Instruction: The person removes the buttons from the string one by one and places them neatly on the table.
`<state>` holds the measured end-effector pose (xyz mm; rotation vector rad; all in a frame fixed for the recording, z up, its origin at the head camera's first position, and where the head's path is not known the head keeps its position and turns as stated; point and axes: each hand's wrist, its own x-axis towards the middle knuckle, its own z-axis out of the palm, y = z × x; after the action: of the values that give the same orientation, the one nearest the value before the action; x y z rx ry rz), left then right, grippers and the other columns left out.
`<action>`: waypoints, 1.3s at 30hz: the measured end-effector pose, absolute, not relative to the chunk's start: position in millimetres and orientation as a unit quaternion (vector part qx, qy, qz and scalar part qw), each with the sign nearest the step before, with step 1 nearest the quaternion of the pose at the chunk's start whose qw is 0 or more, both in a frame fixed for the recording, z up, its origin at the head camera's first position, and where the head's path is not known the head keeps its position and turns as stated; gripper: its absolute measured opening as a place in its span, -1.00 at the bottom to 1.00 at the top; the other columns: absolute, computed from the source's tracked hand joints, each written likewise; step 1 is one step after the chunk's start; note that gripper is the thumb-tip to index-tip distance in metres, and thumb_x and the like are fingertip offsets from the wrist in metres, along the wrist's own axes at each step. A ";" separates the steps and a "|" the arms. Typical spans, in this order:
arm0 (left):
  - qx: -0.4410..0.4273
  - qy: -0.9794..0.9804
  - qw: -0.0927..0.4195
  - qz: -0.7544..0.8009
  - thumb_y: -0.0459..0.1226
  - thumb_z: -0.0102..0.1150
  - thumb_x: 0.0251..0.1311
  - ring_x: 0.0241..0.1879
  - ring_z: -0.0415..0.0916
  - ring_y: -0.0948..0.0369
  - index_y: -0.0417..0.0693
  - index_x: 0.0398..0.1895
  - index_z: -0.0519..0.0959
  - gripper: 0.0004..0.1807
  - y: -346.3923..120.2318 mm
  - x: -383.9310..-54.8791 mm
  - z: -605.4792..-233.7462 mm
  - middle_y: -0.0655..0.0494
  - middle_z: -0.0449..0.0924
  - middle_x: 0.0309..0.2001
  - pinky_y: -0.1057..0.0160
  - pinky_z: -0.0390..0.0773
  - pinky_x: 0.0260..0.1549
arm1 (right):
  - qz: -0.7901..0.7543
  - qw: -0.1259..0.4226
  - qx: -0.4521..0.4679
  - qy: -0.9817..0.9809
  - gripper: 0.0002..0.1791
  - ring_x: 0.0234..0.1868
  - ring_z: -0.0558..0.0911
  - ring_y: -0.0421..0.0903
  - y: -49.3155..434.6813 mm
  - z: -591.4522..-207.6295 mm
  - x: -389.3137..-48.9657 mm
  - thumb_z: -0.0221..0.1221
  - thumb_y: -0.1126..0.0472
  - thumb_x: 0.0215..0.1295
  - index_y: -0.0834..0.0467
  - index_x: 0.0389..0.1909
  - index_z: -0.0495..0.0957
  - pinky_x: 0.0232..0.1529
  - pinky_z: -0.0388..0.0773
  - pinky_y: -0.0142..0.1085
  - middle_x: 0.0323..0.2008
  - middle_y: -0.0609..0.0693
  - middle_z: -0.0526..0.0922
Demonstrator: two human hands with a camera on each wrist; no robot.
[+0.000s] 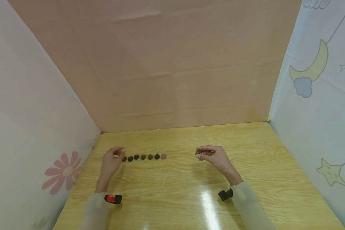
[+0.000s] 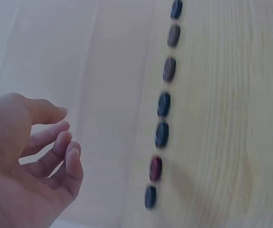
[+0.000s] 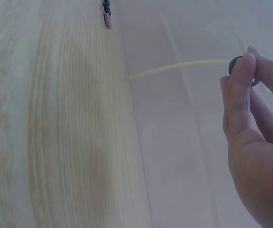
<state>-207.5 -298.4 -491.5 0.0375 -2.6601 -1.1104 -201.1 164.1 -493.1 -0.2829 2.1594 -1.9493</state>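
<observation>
My right hand [image 1: 215,156] pinches a dark round button [image 3: 233,66] between thumb and fingers, above the right part of the table. A thin yellow string [image 3: 179,64] trails from this button; whether it passes through a hole is hidden by the fingertips. My left hand [image 1: 113,159] hovers at the left end of a row of buttons, its fingers loosely curved and holding nothing in the left wrist view. The row includes a dark red button [image 2: 156,168], black buttons [image 2: 163,104], brown ones [image 2: 169,70] and, at its right end, a pink button [image 1: 163,156].
The buttons lie on a wood-grain table [image 1: 178,182]. A brownish sheet [image 1: 172,80] rises along the table's back edge. Patterned pale walls stand at the left [image 1: 31,95] and right [image 1: 313,121]. Each wrist carries a small black camera.
</observation>
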 end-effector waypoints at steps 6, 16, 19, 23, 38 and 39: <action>-0.035 -0.909 0.118 -0.398 -0.14 0.16 0.37 -0.20 0.55 0.18 -0.06 -0.03 0.64 -0.74 -271.8 -205.8 -480.1 0.04 0.64 -0.14 0.34 0.59 -0.27 | -0.663 0.110 -0.096 0.734 -0.54 0.04 0.68 0.19 164.4 -491.9 -200.8 0.42 0.03 0.12 0.04 0.06 0.64 0.11 0.58 0.07 0.04 0.09 0.69; -0.068 -0.883 0.061 -0.461 0.06 0.18 0.31 -0.18 0.61 0.12 0.04 -0.18 0.61 -0.69 -232.0 -199.7 -461.5 0.08 0.65 -0.16 0.30 0.62 -0.27 | -0.666 0.111 -0.099 0.731 -0.53 -0.01 0.71 0.08 164.7 -491.2 -200.0 0.41 0.04 0.14 0.07 0.08 0.63 0.08 0.61 0.02 0.05 0.11 0.68; -0.083 -0.861 0.032 -0.500 0.08 0.20 0.27 -0.15 0.62 0.07 0.03 -0.22 0.61 -0.66 -216.6 -197.5 -454.1 0.07 0.63 -0.15 0.26 0.64 -0.25 | -0.668 0.112 -0.099 0.729 -0.54 0.01 0.71 0.10 164.3 -490.9 -199.4 0.40 0.05 0.15 0.07 0.08 0.63 0.06 0.63 -0.03 0.06 0.13 0.67; -0.102 -0.844 0.013 -0.527 0.06 0.22 0.27 -0.10 0.59 0.07 0.07 -0.18 0.63 -0.70 -196.8 -196.5 -448.7 0.08 0.63 -0.12 0.29 0.62 -0.18 | -0.665 0.110 -0.109 0.730 -0.54 0.02 0.70 0.12 164.2 -491.0 -198.6 0.38 0.06 0.18 0.09 0.09 0.62 0.06 0.62 0.01 0.10 0.21 0.64; -0.138 -0.828 -0.047 -0.541 0.16 0.17 0.26 -0.01 0.57 0.22 0.29 -0.01 0.63 -0.65 -124.8 -197.1 -457.0 0.29 0.66 -0.04 0.13 0.59 0.02 | -0.659 0.111 -0.110 0.735 -0.55 -0.08 0.74 -0.02 150.3 -492.2 -198.2 0.41 0.03 0.14 0.08 0.04 0.64 0.01 0.66 -0.14 0.03 0.14 0.69; -0.140 -0.826 -0.053 -0.543 0.17 0.17 0.26 0.00 0.56 0.22 0.27 -0.03 0.64 -0.65 -121.1 -197.2 -458.8 0.29 0.66 -0.06 0.11 0.57 0.03 | -0.659 0.112 -0.113 0.735 -0.55 -0.08 0.73 -0.01 148.7 -492.2 -197.8 0.40 0.03 0.14 0.08 0.04 0.64 0.01 0.66 -0.11 0.04 0.14 0.68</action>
<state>-197.2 -121.1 -458.8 -0.4550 -2.6885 -1.7655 -197.8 148.7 -492.2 -0.3314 2.1582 -1.9334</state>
